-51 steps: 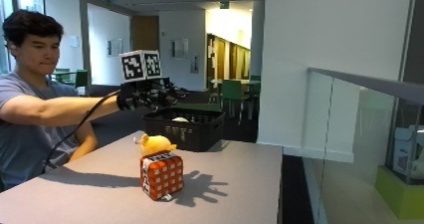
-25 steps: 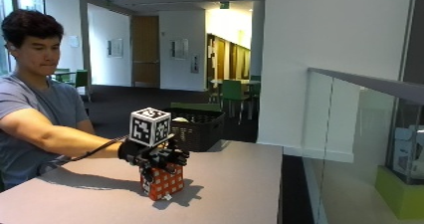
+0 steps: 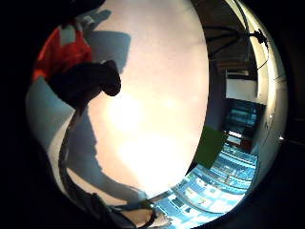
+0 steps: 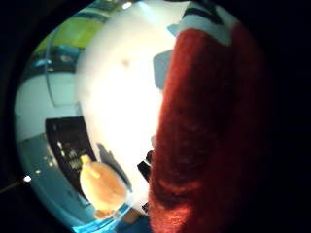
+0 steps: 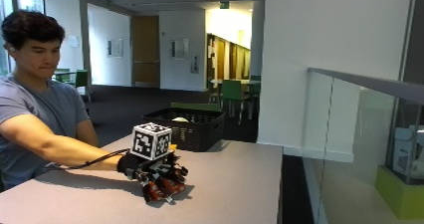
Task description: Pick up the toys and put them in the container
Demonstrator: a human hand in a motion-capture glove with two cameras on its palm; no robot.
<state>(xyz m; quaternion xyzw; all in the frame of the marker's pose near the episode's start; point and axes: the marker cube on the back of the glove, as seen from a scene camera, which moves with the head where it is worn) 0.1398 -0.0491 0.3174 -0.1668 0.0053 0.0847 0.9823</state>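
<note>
My gloved right hand (image 5: 156, 171) is down on the grey table (image 5: 238, 184), fingers curled round a red checkered plush toy (image 5: 163, 188). The toy sits low at the table surface under the palm. It fills much of the thumb side palm view as red plush (image 4: 209, 136), and in the little finger side palm view it shows as a red toy (image 3: 59, 47) beside a black glove finger (image 3: 90, 81). A yellow plush toy (image 4: 102, 187) stands on the table in front of the black basket (image 4: 73, 145). In the outside view the hand hides that yellow toy.
The black basket (image 5: 185, 127) stands at the table's far edge with something pale (image 5: 179, 119) inside it. A glass partition (image 5: 358, 134) runs along the table's right side. Bare tabletop (image 3: 152, 109) stretches between the hand and that edge.
My hand came down from above the basket onto the red toy and closed its fingers round it. The yellow toy is now hidden behind the hand in the outside view.
</note>
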